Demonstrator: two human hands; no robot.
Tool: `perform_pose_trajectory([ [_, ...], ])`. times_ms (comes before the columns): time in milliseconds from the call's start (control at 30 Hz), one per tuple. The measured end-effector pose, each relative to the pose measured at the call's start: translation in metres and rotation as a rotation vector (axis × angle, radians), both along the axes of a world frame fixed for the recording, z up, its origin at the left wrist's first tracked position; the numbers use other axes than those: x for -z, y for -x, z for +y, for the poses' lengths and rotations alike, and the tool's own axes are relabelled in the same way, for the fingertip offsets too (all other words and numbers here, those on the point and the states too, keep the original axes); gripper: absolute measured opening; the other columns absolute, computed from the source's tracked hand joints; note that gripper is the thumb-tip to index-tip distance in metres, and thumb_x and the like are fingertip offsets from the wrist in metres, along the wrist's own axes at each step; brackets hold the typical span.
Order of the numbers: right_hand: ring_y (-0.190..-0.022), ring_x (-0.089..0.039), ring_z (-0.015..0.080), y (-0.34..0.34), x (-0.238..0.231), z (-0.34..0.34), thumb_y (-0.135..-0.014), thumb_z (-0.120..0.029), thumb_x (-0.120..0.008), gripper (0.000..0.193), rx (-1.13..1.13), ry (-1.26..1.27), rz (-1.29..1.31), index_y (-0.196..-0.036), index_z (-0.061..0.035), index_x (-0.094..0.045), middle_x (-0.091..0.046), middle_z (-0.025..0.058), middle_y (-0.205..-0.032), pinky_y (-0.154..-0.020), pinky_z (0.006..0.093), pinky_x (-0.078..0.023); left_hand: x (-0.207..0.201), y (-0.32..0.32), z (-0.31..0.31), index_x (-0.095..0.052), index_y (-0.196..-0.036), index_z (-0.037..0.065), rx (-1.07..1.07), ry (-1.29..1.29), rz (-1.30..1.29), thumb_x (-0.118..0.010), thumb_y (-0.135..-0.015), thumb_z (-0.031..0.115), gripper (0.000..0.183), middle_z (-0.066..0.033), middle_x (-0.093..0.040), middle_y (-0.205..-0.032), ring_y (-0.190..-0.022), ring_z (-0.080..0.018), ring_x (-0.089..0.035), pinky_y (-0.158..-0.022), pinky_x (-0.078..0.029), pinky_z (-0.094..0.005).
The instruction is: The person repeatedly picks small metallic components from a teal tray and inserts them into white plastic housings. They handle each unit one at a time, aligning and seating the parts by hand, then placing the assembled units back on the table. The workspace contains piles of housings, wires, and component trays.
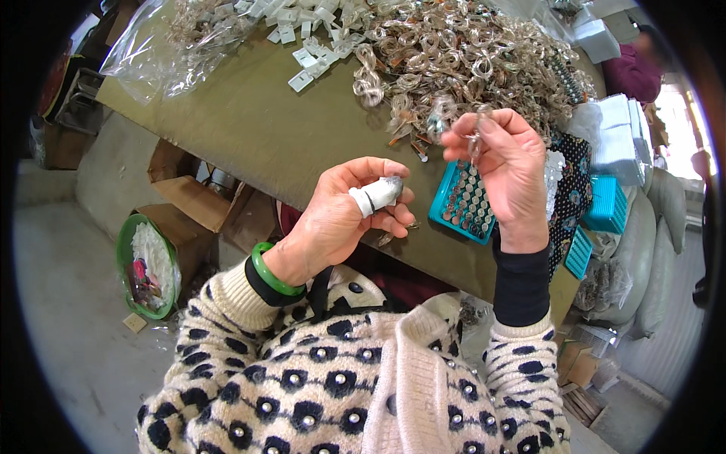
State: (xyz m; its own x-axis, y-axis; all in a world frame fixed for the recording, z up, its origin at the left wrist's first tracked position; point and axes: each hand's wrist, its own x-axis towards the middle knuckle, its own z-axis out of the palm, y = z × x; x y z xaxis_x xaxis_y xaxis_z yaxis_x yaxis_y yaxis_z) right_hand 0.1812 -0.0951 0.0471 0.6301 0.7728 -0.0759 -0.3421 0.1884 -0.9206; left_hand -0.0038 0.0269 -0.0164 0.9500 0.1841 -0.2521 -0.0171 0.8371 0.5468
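My right hand [510, 170] is raised over the table, thumb and fingers pinched on a small coil of clear wire [476, 144]. Closer to my body, my left hand [340, 204] is closed with its fingers curled. One of its fingers wears a white wrap [376, 197] with a grey tip. A small shiny bit shows at its lower fingertips, too small to name. Below my right hand lies a turquoise tray [437, 214] with rows of small round pieces. Beyond both hands spreads a large heap of clear wire coils [454, 57].
White plastic pieces [310, 64] and a clear bag [162, 60] lie at the table's [227, 113] far left. Stacked white sheets [620, 136] and turquoise trays [605, 204] stand right, near sacks [643, 257] and a person in purple [634, 73]. A green basket [125, 261] sits on the floor left.
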Motion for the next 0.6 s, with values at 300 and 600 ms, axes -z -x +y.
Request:
perform_pose_trajectory([
  [300, -0.077, -0.071, 0.0231, 0.012, 0.002, -0.004, -0.093, -0.002, -0.062, 0.006, 0.039, 0.010, -0.044, -0.096, 0.0024, -0.059, -0.070, 0.0165, -0.090, -0.068, 0.0332, -0.060, -0.001, -0.006, 0.002, -0.060, -0.115, 0.002, -0.048, -0.039, -0.049, -0.065, -0.094, 0.018, 0.027, -0.0127, -0.066, -0.103, -0.082, -0.0177, -0.066, -0.062, -0.055, -0.0284],
  [600, -0.088, -0.067, 0.0198, 0.044, 0.014, -0.024, -0.093, 0.005, -0.058, 0.007, -0.167, -0.145, -0.120, -0.097, 0.0011, -0.053, -0.065, 0.0148, -0.096, -0.082, 0.0347, -0.056, -0.020, -0.017, 0.007, -0.057, -0.120, -0.001, 0.005, 0.037, 0.037, -0.060, -0.097, 0.029, 0.038, -0.0052, -0.061, -0.087, -0.067, -0.0105, -0.053, -0.048, -0.037, -0.0223],
])
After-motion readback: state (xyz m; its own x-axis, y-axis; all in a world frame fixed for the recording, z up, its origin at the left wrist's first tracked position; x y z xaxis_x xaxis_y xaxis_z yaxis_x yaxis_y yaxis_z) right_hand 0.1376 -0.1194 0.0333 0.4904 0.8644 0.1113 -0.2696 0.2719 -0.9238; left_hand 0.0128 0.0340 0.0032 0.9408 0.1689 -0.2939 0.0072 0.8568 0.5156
